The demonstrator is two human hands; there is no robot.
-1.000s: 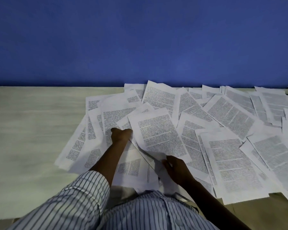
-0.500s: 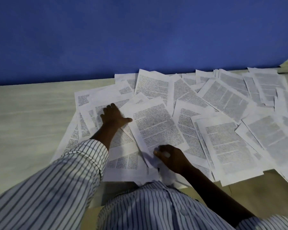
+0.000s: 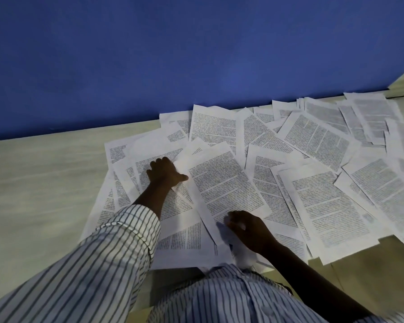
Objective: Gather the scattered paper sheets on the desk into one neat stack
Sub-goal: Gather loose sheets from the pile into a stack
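Counting white printed paper sheets strewn across our pale worktop: left hand pressing them, fingers released; right hand pinching near end of topmost sheet, long axis pointing away.

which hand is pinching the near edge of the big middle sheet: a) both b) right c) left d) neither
B: the right hand curls its fingers on the near edge of the middle sheet, while the left hand rests flat on sheets farther left.
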